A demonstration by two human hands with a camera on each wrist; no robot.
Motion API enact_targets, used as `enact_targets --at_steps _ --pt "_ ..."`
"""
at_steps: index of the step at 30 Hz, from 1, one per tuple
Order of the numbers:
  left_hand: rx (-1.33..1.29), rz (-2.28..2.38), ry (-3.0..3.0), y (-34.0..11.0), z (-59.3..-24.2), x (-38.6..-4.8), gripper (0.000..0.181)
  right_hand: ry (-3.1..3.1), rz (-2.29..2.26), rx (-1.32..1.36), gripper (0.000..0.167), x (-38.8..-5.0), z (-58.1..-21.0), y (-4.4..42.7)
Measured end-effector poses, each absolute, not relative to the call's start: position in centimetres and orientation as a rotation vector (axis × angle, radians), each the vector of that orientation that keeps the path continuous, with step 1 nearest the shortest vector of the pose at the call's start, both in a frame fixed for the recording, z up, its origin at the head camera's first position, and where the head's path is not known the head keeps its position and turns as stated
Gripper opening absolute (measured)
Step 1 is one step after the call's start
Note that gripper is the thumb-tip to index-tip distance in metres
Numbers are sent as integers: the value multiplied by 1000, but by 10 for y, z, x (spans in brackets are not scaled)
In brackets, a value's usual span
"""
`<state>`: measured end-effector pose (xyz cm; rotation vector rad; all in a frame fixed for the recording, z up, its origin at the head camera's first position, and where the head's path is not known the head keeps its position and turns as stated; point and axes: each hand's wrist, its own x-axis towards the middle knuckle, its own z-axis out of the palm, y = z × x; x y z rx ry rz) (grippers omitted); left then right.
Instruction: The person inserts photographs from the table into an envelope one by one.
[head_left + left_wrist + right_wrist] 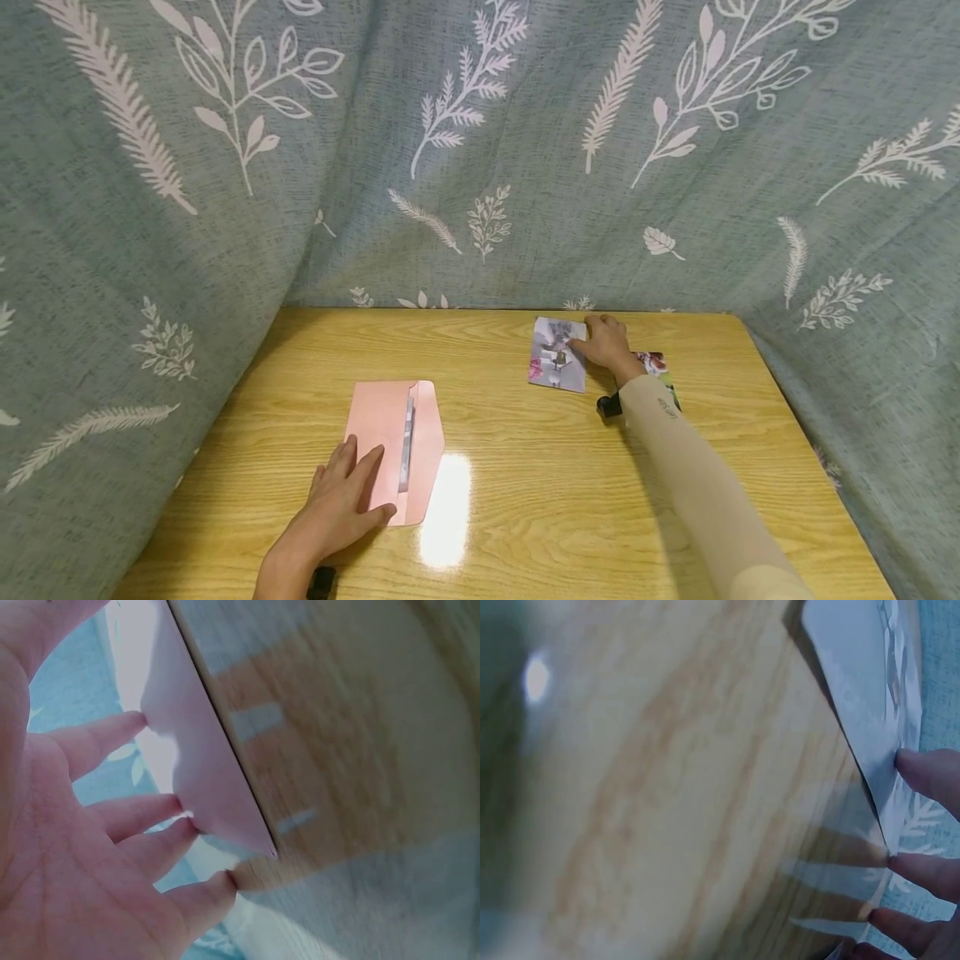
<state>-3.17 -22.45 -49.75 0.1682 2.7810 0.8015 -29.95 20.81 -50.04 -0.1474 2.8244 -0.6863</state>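
Observation:
A pink envelope lies on the table with its flap opened out to the right, and a grey strip of something inside shows at its mouth. My left hand rests on its lower left part with fingers spread; in the left wrist view, fingertips touch the envelope's edge. Farther off, my right hand is at the right edge of a grey picture card with a pink flower. The thumb rests on the card, and the index fingertip touches by its corner. Whether they pinch it is unclear.
A second colourful card lies partly hidden under the right forearm. The wooden table carries a bright glare beside the envelope. A blue-grey leaf-patterned cloth hangs along the back and both sides.

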Motion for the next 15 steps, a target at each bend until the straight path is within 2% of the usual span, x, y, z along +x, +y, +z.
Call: enact_targets --at_steps 7,15 --pt "167 803 2790 -223 -498 -32 86 2845 -751 -131 61 -298 -501 209" --pt "174 800 2785 -224 -499 -32 87 2880 -988 -33 38 -297 -501 210"
